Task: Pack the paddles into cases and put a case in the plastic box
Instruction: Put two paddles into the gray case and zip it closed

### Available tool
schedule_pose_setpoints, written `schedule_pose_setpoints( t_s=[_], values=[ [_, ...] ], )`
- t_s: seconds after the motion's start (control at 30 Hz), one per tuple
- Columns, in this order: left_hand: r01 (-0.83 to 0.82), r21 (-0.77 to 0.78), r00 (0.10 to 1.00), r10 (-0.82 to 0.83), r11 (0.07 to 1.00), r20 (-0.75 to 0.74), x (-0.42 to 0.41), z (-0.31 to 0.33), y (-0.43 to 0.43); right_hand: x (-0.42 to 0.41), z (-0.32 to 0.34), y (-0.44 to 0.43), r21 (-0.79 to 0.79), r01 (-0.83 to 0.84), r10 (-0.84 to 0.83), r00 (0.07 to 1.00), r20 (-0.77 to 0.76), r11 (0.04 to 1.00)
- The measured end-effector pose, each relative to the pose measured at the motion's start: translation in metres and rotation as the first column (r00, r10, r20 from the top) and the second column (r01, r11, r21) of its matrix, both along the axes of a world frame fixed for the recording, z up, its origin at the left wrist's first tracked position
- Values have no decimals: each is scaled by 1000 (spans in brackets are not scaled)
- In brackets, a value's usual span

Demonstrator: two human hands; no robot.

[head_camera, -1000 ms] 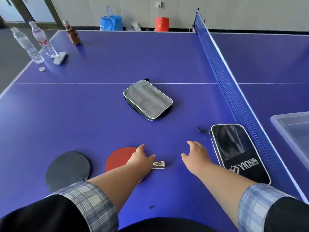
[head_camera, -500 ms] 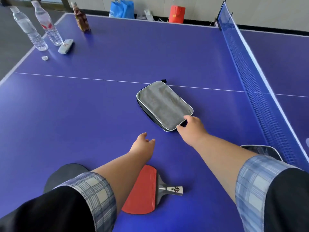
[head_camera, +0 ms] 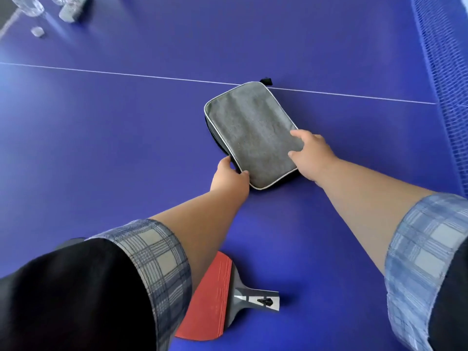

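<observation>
Gripping the grey case (head_camera: 253,133), left hand (head_camera: 229,179) and right hand (head_camera: 312,155) clasp its near corners.

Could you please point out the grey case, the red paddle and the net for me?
grey case (head_camera: 249,133): head view, middle of its grey top.
red paddle (head_camera: 210,300): head view, red rubber face.
net (head_camera: 445,59): head view, blue mesh.
</observation>
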State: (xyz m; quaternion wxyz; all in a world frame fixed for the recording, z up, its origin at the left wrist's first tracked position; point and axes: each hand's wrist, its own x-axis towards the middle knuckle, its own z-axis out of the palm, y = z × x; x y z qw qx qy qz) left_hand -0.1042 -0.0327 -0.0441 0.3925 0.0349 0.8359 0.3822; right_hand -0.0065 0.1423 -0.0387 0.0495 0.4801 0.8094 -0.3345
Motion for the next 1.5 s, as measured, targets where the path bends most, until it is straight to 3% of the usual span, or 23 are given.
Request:
schedule_pose_setpoints(
  t_s=[0.23,0.37,0.47,0.63,0.9,1.17,1.3,1.33,1.4,1.5],
  values=[
    [-40,142,995,27,989,94,14,18,-45,57,11,-68,-159,245,-277,935,-223,956],
    [-56,266,989,16,962,150,25,44,-90,89,40,-123,-175,327,-362,898,-248,929],
    [63,302,988,-103,951,118,41,67,-131,117,65,-166,-133,338,-361,900,-243,932],
    [268,233,958,-284,935,35,80,85,-203,172,83,-250,-136,355,-376,907,-188,925],
    [419,81,907,-420,905,7,130,70,-259,240,78,-326,-153,275,-291,952,-95,949],
    [326,-91,941,-313,941,128,158,49,-273,261,43,-339,-247,26,-1,995,103,969],
    [223,-340,934,-300,914,-195,188,63,-254,274,34,-340,-197,-53,82,986,143,979],
    [195,-324,927,-281,926,-246,199,69,-246,277,34,-340,-180,-68,93,987,134,981],
    [183,-132,953,-209,974,-220,223,82,-229,284,37,-340,-130,-79,91,993,82,988],
    [244,40,953,-232,969,-195,259,100,-208,293,45,-335,-66,-41,33,992,-122,997]
  ],
)
